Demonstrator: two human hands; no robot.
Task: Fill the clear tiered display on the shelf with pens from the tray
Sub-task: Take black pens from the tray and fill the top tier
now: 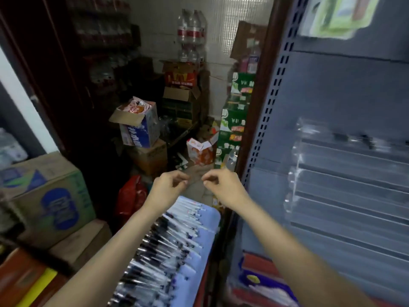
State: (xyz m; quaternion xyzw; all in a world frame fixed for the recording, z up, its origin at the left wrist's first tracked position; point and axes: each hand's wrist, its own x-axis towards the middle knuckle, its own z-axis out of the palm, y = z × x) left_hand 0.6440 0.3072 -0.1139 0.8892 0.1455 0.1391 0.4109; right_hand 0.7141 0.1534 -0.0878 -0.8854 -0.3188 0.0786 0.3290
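A pale blue tray [211,220] at the bottom centre holds several pens [168,247], clear-barrelled with dark or white grips, lying in rows. The clear tiered display [345,180] stands on the grey shelf at the right, and its stepped tiers look bare apart from a dark blur near the top. My left hand [169,185] and my right hand [221,186] hover side by side above the tray's far end. On each hand the fingers are curled and the thumb and forefinger are pinched. The fingertips almost meet, and I make out nothing between them through the blur.
A grey perforated shelf upright [269,120] runs beside the display. Cardboard boxes [51,196] are stacked at the left. Beyond the tray are a red bag [130,196], more cartons [141,127], green crates [234,120] and bottled water [192,29].
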